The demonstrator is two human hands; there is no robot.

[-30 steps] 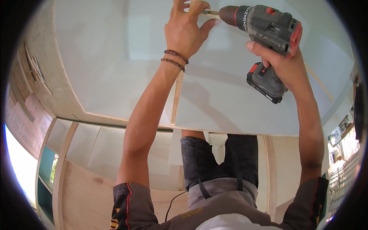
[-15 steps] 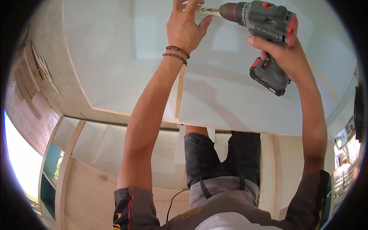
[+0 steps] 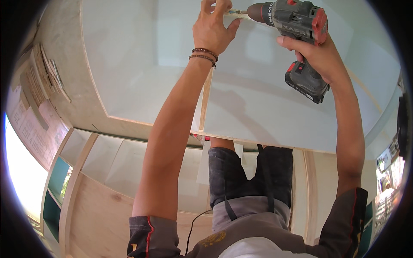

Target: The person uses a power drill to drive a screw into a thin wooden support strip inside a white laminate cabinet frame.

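Note:
My right hand [image 3: 317, 56] is wrapped around the grip of a black and red cordless drill [image 3: 297, 20]. Its battery hangs below, and the chuck points left. A thin metal bit [image 3: 241, 12] runs from the chuck toward the fingers of my left hand [image 3: 214, 33]. Those fingers are bent at the bit's tip, with the thumb held apart below. A small pale piece with a metallic glint lies there, partly covered by the fingers; its kind cannot be made out. Behind both hands is a pale blue-white panel [image 3: 266, 116].
A wooden strip [image 3: 205, 103] runs down the panel below my left wrist. Shelving with wooden edges [image 3: 77, 172] stands at lower left. Thin wood offcuts [image 3: 51, 71] lean at the far left. A black cord [image 3: 191, 228] hangs near my shirt.
The drill and my left hand appear slightly higher in the picture, and the gap between them looks smaller. The whole view has shifted a little. Both hands keep their poses.

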